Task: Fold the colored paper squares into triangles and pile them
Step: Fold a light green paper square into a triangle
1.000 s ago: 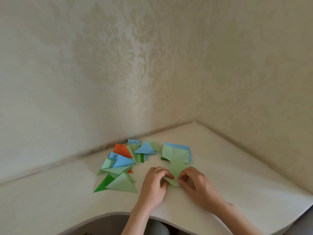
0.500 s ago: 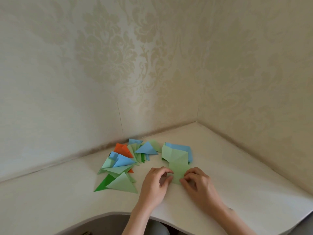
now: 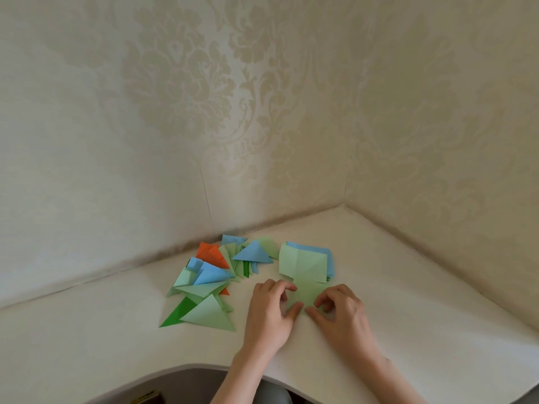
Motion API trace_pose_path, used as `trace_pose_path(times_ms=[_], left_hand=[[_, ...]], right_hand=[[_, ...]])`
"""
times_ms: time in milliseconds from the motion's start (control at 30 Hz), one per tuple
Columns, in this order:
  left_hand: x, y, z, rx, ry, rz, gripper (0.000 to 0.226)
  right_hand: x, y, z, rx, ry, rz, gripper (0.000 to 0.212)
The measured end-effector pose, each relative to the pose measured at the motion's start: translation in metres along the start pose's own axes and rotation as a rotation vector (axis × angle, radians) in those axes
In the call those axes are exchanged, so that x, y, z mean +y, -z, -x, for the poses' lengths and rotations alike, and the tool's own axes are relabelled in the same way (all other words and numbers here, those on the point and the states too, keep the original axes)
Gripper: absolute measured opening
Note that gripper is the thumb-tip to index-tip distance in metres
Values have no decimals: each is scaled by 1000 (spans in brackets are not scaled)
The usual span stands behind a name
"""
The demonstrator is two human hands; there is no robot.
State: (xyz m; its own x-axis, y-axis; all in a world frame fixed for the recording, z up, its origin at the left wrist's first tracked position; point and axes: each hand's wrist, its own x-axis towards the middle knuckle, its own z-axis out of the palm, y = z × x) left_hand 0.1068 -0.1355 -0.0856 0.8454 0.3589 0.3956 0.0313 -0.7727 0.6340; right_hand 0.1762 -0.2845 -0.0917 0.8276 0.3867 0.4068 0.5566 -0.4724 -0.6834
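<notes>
Both hands on light green sheet (image 3: 306, 293) at near bench (image 3: 408, 287). Left hand (image 3: 269, 312) grip pinches near corner; right hand (image 3: 339, 312) grip likewise, we judge aligning fold. Stack (image 3: 303, 260) just beyond; triangle pile (image 3: 210, 281) left, within reach.

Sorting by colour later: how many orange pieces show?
2: one orange triangle at the pile's back left, one orange tip peeking out under green ones. More may be hidden.

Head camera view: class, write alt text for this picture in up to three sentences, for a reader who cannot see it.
Two bare hands, left hand and right hand, pinch a light green paper on a white corner desk. A stack of green and blue squares lies just behind it. Folded green, blue and orange triangles lie scattered to its left.
</notes>
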Motion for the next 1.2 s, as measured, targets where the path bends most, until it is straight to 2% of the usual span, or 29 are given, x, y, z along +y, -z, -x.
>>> trace_pose_path(times_ms=[100, 267, 533, 633, 733, 867, 967, 1033, 1200], left_hand=[[-2, 1, 0, -3, 49, 47, 22], [-5, 4, -1, -39, 34, 50, 20], [-5, 10, -3, -109, -76, -13, 27], [-9, 14, -5, -143, -142, -66, 32], [-9, 20, -8, -142, -184, -144, 37], [-2, 26, 3, -99, -273, -285, 23], [12, 28, 18, -132, -236, -331, 41], [15, 28, 25, -86, -257, -343, 47], [3, 30, 30, -64, -301, -324, 27]], right_hand=[[-2, 4, -1, -31, -41, -14, 29], [0, 15, -5, -129, -101, -25, 34], [3, 33, -15, -236, -157, -5, 48], [0, 32, -13, -233, -99, 24, 46], [-3, 30, -11, -208, -52, 59, 33], [-5, 30, -5, -192, 44, 49, 25], [-5, 30, 2, -165, 147, 61, 24], [-7, 30, 7, -167, 187, 63, 23], [-16, 26, 17, -199, 216, 51, 17]])
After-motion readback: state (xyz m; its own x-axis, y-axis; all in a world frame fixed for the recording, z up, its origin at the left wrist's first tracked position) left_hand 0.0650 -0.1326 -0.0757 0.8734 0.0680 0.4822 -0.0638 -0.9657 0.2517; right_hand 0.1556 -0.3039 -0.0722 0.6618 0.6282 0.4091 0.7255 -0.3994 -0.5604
